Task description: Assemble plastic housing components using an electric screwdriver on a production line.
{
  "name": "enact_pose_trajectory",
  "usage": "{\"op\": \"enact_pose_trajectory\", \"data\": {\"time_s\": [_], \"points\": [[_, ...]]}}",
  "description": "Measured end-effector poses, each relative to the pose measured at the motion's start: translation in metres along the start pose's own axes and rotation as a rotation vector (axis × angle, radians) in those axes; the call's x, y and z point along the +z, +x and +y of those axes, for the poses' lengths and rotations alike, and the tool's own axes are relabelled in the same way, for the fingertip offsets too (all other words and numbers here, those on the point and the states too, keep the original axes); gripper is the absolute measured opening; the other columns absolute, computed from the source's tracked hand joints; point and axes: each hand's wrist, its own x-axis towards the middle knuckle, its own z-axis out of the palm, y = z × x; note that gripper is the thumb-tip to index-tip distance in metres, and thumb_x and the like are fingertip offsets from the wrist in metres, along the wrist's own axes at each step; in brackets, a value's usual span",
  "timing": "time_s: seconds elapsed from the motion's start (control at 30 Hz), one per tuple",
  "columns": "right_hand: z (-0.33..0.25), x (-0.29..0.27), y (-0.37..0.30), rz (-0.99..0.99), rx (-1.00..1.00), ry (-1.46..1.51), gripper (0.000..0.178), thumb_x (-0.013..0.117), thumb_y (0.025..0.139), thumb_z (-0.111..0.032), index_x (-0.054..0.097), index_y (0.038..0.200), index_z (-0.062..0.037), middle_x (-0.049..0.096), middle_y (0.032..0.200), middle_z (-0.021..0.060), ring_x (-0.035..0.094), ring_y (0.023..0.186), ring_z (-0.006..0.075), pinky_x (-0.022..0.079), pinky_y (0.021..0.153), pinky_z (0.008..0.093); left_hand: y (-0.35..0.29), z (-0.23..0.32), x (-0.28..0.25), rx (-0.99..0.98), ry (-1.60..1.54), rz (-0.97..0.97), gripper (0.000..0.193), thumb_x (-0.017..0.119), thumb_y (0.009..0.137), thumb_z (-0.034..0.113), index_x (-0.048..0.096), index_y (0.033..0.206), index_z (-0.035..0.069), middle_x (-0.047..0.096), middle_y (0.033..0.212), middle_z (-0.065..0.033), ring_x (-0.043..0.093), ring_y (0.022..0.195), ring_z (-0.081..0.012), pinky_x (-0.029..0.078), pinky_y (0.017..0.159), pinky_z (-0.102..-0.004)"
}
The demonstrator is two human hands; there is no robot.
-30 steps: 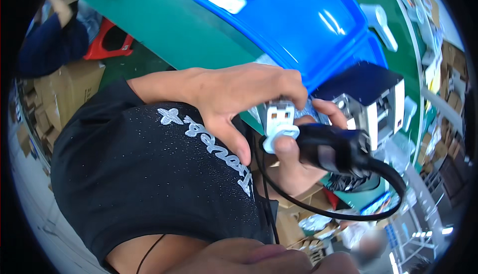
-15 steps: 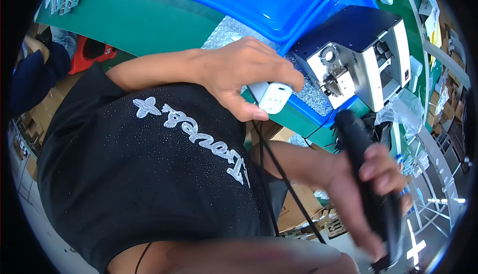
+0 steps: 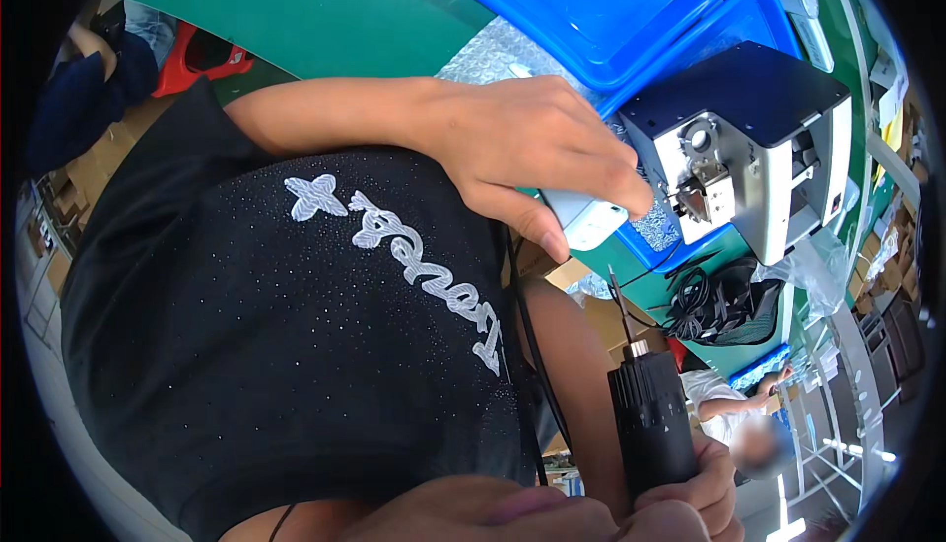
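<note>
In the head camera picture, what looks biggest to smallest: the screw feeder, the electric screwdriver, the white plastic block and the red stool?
1. Screw feeder
2. Electric screwdriver
3. White plastic block and red stool: they look too alike to rank.

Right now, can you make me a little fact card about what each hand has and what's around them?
Left hand: holds a small white block between thumb and fingers
Right hand: grips a black screwdriver
Screwdriver tip: thin, pointing up the picture, apart from the white block
Table: green
Near the hands: a blue bin, a dark-topped machine, a black cable bundle
Shirt: black with silvery lettering
</note>
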Motion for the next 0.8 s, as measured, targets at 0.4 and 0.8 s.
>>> {"op": "enact_pose_trajectory", "data": {"time_s": [0.4,0.8], "points": [[-0.019,0.009,0.006,-0.100,0.352,-0.523,0.031,0.042,0.099,-0.017,0.033,0.070,-0.0175,0.034,0.058,-0.0098,0.039,0.047,0.0052,0.036,0.050,0.0225,-0.004,-0.001,0.005,0.036,0.018,0.041,0.059,0.054,0.094,0.056,0.061,0.112,0.000,0.057,0.084,-0.0084,0.061,0.067,-0.0252,0.045,0.052,-0.0359],[0.004,-0.011,0.008,-0.174,0.278,0.009,0.023,0.045,0.098,-0.017,0.043,0.075,-0.0152,0.043,0.062,-0.0086,0.045,0.049,0.0062,0.040,0.052,0.0289,-0.002,-0.001,0.006,0.013,0.032,0.097,0.061,0.053,0.094,0.058,0.062,0.109,-0.001,0.057,0.081,-0.0083,0.061,0.064,-0.0253,0.044,0.051,-0.0355]]}}
